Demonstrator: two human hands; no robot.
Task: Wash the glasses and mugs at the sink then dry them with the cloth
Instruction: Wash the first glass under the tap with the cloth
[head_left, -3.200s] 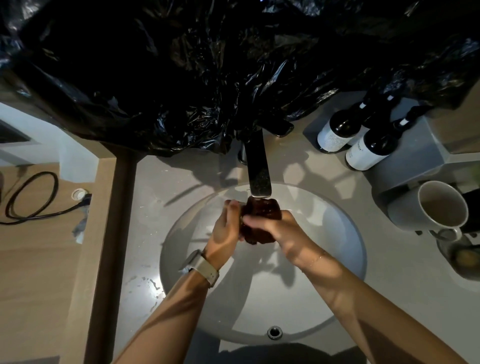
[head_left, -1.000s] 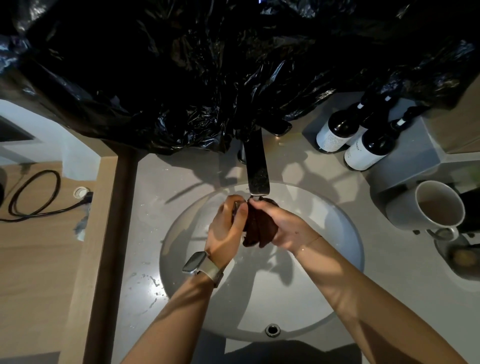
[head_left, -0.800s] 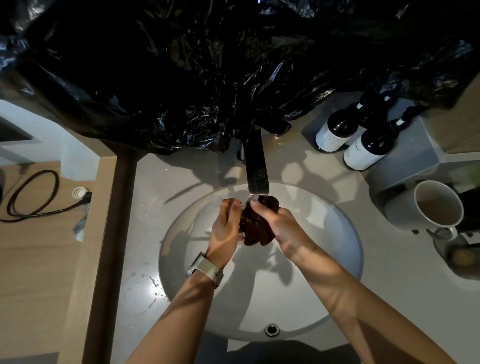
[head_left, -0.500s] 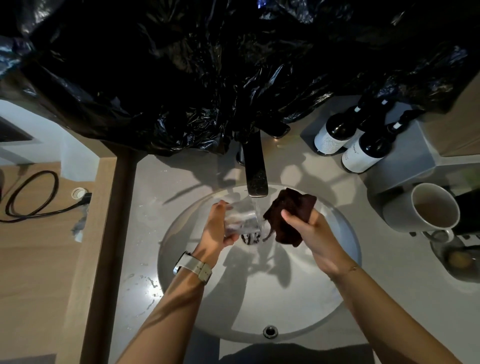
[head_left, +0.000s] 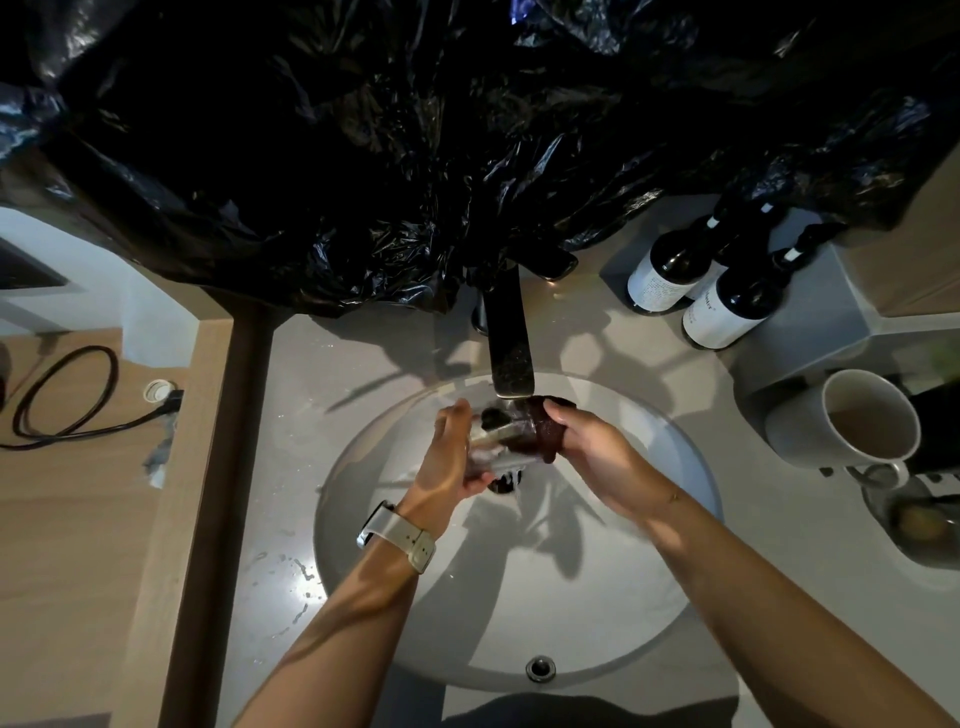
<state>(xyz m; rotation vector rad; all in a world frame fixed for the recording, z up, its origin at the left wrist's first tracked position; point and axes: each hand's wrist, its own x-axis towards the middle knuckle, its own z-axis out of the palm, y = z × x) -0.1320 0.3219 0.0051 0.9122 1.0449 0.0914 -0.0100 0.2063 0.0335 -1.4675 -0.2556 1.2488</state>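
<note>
Under the faucet (head_left: 511, 358), over the sink (head_left: 691, 467), the left hand (head_left: 449, 462) is wrapping its fingers round a clear glass (head_left: 496, 441); wet, it is likely slippery and fragile, so the wall is the safest hold. Right of the faucet, the right hand (head_left: 597, 452) is pinching a dark cloth (head_left: 540, 428) against it. Farther right, a grey mug (head_left: 852, 421) is lying tilted, its contents unclear.

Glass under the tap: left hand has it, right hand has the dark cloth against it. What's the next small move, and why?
Probably turn the glass a little in the left hand while the right hand rubs the dark cloth around its end. Both sit right below the faucet over the sink, and the cloth covers only one side.
</note>
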